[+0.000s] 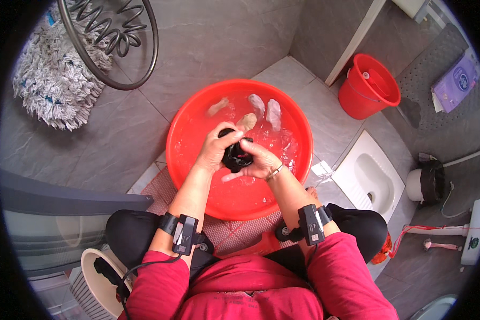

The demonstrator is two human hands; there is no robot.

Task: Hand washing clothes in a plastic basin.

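Observation:
Over a large red basin (182, 186) of water, both my hands are closed around a wet, bunched-up black sock (233, 156). My left hand (214, 149) grips its left and upper side, thumb across the top. On the other side my right hand (260, 161) presses with its thumb, a finger stretched out underneath. Just beyond them a beige sock (247, 122) floats. Farther back in the water lie another beige sock (217, 106) and two pale lilac socks, one (256, 104) beside the other (273, 114). Bubbles and ripples show near the right hand.
A red bucket (360, 98) stands at the back right, a squat toilet (376, 176) nearer on the right. A mop head (64, 80) and a coiled hose (117, 40) are at the back left. An off-white bin (93, 272) holding dark cloth sits by my left side.

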